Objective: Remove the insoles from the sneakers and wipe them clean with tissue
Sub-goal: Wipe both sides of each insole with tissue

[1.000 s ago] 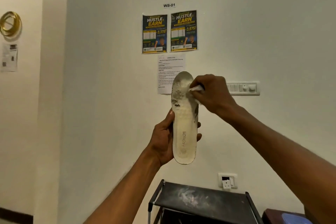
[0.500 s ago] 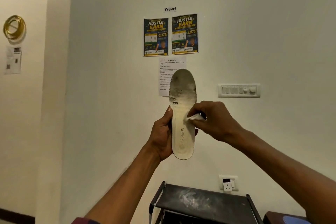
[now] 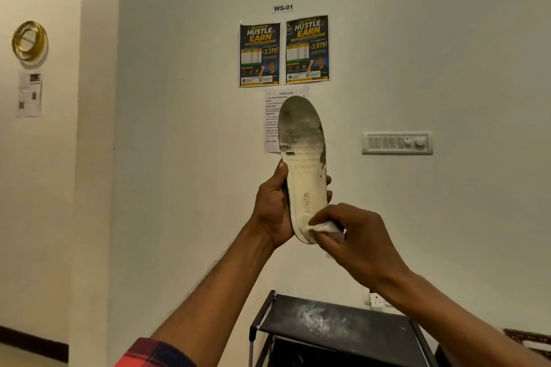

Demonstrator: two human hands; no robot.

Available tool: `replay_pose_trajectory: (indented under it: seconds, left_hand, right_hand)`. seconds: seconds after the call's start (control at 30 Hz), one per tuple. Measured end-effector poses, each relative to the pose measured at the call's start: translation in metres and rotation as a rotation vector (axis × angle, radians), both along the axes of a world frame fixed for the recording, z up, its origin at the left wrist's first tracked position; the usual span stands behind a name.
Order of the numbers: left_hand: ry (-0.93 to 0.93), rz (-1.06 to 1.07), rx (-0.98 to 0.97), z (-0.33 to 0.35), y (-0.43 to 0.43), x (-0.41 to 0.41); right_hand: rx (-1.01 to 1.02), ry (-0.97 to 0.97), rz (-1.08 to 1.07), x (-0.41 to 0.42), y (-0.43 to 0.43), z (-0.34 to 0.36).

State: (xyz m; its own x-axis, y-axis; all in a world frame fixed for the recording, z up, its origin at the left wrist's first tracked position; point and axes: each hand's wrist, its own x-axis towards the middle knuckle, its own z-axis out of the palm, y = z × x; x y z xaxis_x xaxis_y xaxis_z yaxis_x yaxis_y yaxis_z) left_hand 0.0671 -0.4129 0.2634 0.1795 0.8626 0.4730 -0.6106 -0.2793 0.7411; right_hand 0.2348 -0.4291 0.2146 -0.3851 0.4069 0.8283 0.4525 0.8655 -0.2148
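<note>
The left hand [image 3: 272, 211] held the insole [image 3: 304, 158] upright in front of the wall [image 3: 179, 188], toe end up. Its grip wrapped the lower half, thumb on the left edge and fingertips showing past the right. The toe area was grey with grime (the heel half looked paler, with lettering printed along it). The right hand [image 3: 357, 238] pinched a small wad of white tissue [image 3: 323, 227] in a narrow grip, pressing it to the insole's heel end. Below stood a black rack [image 3: 334, 322] with a dusty top shelf. Two posters [image 3: 260, 53] and a switch panel [image 3: 397, 143] hung behind.
</note>
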Motion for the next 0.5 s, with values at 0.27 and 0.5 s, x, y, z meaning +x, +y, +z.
replay_pose_trajectory:
  seconds: [0.27,0.5]
  left_hand:
    - [-0.021,0.018,-0.075,-0.008,0.006,0.014]
    - [0.059,0.199,-0.107,-0.006,0.005,0.017]
  right_hand:
    - [0.188,0.065,-0.13,-0.018,0.007,0.042]
    - [0.103,0.533,-0.208,-0.007,0.049,0.097]
